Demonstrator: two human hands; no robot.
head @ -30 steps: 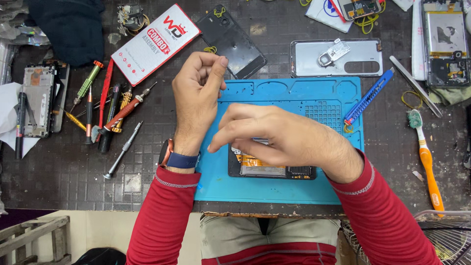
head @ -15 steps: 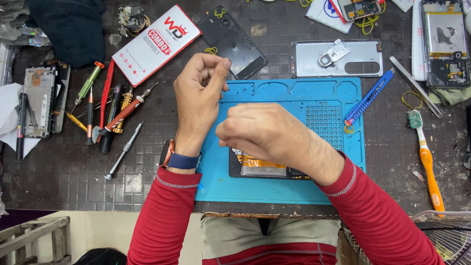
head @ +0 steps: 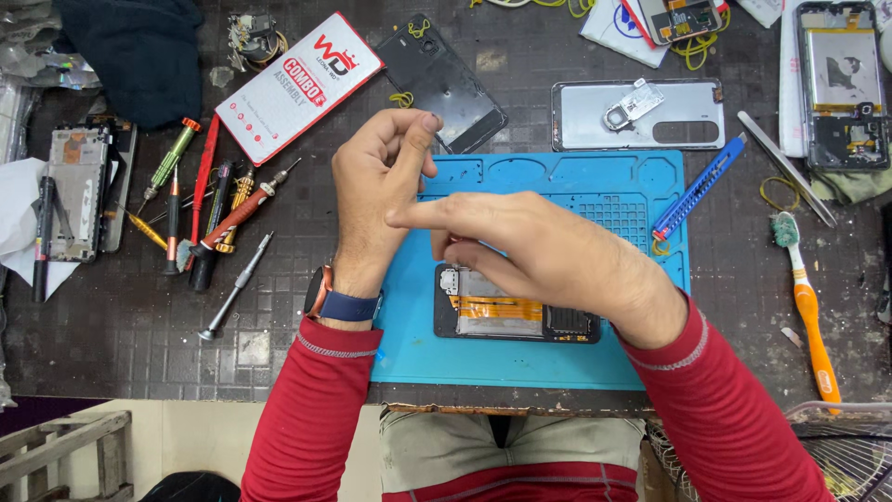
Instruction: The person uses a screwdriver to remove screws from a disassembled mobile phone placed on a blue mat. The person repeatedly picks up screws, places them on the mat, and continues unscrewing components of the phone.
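Near the front edge of the table, on the blue repair mat (head: 520, 363), an opened smartphone (head: 516, 316) is lying with its back off, orange flex strip and metal shield showing. My guess is the teardown is well along: the grey back cover (head: 688, 119) is already sitting past the mat's far edge, but the insides are looking mostly still in place. The right hand (head: 548, 256) is hovering over the phone's top end, index finger sticking out to the left, other fingers curling in; can't tell if it's pinching anything. The left hand (head: 376, 181) is lifting above the mat's left corner, thumb and fingers pinching together, maybe on something tiny. A flat red-and-white rectangular package (head: 297, 88) is lying tilted toward the far left, beside the screwdrivers (head: 218, 218).
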